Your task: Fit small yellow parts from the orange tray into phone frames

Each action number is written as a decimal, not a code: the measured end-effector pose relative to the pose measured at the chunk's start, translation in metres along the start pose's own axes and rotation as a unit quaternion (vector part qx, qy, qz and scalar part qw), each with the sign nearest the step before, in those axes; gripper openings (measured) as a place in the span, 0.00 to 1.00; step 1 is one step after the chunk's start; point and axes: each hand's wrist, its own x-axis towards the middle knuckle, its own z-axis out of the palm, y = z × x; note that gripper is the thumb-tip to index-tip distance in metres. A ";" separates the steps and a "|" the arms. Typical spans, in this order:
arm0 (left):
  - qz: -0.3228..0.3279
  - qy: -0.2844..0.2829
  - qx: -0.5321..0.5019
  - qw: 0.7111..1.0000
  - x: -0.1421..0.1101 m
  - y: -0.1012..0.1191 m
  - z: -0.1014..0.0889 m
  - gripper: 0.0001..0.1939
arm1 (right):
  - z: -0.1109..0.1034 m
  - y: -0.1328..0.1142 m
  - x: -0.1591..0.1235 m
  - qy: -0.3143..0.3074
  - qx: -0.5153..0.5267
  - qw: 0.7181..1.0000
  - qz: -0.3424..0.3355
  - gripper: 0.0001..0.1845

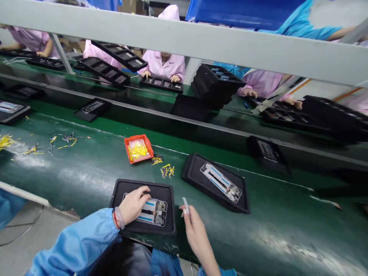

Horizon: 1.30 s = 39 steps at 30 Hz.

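Note:
My left hand [132, 204] rests on an opened phone body [155, 212] that lies in a black tray [169, 199] at the near edge of the green belt. Its fingers curl down and press on the phone's upper left part. My right hand [193, 226] hovers just right of that tray, pinched on a thin white tool [185, 204] that points upward. A second black tray [195, 168] with another phone body [220, 181] lies farther right on the belt.
An orange dish [138, 148] of small yellow parts sits behind my tray, with loose yellow parts [167, 170] beside it and more scattered at left [37, 147]. A grey beam [201, 42] crosses overhead. People in pink coats [163, 63] work at black trays across the line.

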 end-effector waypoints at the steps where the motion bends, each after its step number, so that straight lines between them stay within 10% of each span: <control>1: -0.002 -0.009 0.000 1.000 0.000 0.000 0.001 0.17 | 0.004 -0.001 -0.002 -0.010 -0.016 1.000 0.004 0.23; 8: -0.022 -0.025 -0.003 0.999 -0.001 -0.001 0.004 0.16 | 0.024 -0.018 0.001 -0.019 -0.099 0.990 0.103 0.20; 21: -0.064 0.007 -0.066 0.996 0.004 0.003 -0.001 0.10 | 0.025 0.000 0.000 -0.103 0.286 0.927 0.220 0.32; 39: -0.076 0.000 -0.079 0.994 0.008 0.004 0.002 0.11 | 0.025 -0.011 -0.001 -0.083 0.348 0.907 0.223 0.33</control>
